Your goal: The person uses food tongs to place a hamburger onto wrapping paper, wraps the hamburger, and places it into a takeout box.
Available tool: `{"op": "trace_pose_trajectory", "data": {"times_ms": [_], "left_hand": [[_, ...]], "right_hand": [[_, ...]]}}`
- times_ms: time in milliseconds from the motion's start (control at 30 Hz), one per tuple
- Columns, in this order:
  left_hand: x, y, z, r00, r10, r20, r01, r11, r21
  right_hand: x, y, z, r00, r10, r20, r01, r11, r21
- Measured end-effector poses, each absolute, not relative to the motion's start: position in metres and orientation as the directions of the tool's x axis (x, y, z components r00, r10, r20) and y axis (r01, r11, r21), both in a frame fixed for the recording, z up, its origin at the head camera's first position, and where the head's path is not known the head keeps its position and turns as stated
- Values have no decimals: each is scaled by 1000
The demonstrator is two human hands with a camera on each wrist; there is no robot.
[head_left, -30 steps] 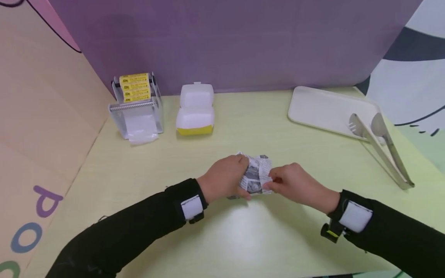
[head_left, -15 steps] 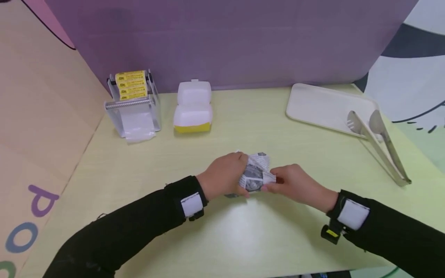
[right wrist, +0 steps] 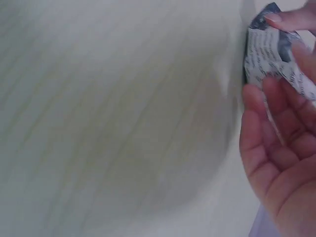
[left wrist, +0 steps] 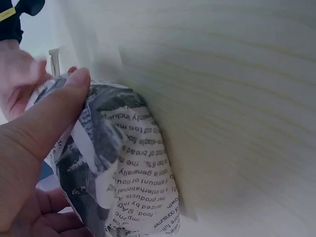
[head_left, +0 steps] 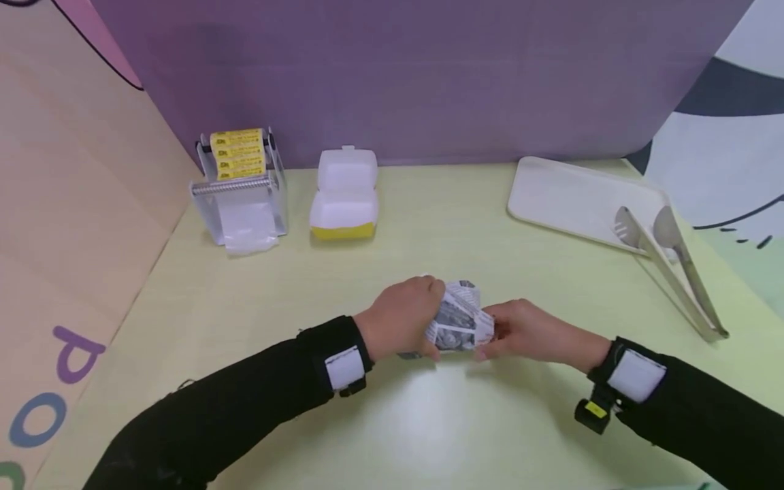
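Note:
A packet of newsprint-patterned paper, grey and white with printed text, sits just above or on the pale table in the head view; its contents are hidden. My left hand grips the packet's left end, and in the left wrist view the thumb presses across the paper with the fingers curled behind. At the other end, my right hand is cupped loosely around the folded paper edge. In the right wrist view its fingers lie relaxed beside the paper, with the thumb apart from them and blurred.
Back left stands a dispenser with a roll of yellow labels. Beside it is an open white clamshell box with a yellow front. Metal tongs lean on a white tray at the back right. A purple panel closes off the back.
My right hand pinched and pulled the paper edge rightward, then loosened around the packet's end. The packet shifted slightly right with the left hand, which keeps its grip.

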State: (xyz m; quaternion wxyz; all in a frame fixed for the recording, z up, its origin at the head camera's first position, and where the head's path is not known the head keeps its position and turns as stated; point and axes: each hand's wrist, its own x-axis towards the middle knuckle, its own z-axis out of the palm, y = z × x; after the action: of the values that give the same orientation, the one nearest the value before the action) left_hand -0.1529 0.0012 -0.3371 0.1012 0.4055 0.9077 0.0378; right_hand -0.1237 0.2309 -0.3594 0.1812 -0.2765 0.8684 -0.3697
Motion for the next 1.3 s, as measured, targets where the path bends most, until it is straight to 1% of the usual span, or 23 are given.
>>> {"op": "trace_pose_trajectory", "data": {"times_ms": [167, 333, 400, 467, 600, 700, 800, 833, 867, 933, 1000, 1033, 1100, 1167, 1200, 1233, 1300], "left_hand": [[-156, 2, -335, -649, 742, -168, 724, 670, 161], [-156, 4, -337, -645, 744, -175, 722, 668, 179], [-155, 5, -338, -645, 743, -176, 724, 669, 170], [-155, 6, -338, -646, 744, -173, 727, 668, 159], [-154, 6, -337, -656, 737, -164, 724, 675, 142], [-153, 6, -337, -664, 730, -162, 719, 682, 130], [-152, 6, -337, -664, 730, -162, 723, 682, 113], [-151, 5, -337, -662, 732, -161, 725, 680, 109], [-151, 5, -337, -659, 735, -159, 728, 677, 108], [-152, 5, -338, -649, 745, -151, 740, 665, 101], [-154, 4, -338, -634, 761, -141, 755, 648, 102], [-156, 3, -338, -624, 770, -135, 764, 637, 100], [-159, 2, -338, -605, 786, -128, 779, 618, 107], [-162, -1, -338, -588, 799, -125, 792, 600, 114], [-163, -2, -338, -580, 804, -127, 796, 593, 121], [-164, -4, -338, -574, 808, -130, 798, 588, 130], [-166, -6, -338, -563, 815, -136, 801, 579, 154]], "right_hand": [[-123, 225, -363, -793, -604, -81, -414, 632, -656], [-123, 227, -361, -771, -637, -20, -514, 641, -570], [-124, 228, -359, -761, -649, -16, -526, 631, -570], [-124, 228, -356, -763, -646, 3, -520, 611, -597], [-124, 228, -351, -803, -596, -21, -398, 562, -725], [-124, 230, -351, -834, -539, -117, -232, 535, -812], [-126, 233, -352, -836, -503, -217, -99, 529, -843], [-126, 233, -351, -836, -495, -237, -78, 534, -842], [-127, 234, -350, -840, -491, -231, -84, 538, -838], [-128, 234, -345, -865, -478, -152, -175, 571, -802], [-129, 232, -338, -877, -480, -9, -331, 619, -712], [-130, 231, -336, -868, -493, 69, -417, 644, -641], [-130, 228, -332, -806, -559, 194, -579, 678, -452], [-130, 223, -331, -723, -656, 217, -690, 663, -292], [-129, 220, -330, -690, -696, 200, -723, 646, -246], [-128, 218, -331, -672, -720, 174, -739, 637, -217], [-126, 215, -332, -676, -727, 125, -734, 646, -212]]}}
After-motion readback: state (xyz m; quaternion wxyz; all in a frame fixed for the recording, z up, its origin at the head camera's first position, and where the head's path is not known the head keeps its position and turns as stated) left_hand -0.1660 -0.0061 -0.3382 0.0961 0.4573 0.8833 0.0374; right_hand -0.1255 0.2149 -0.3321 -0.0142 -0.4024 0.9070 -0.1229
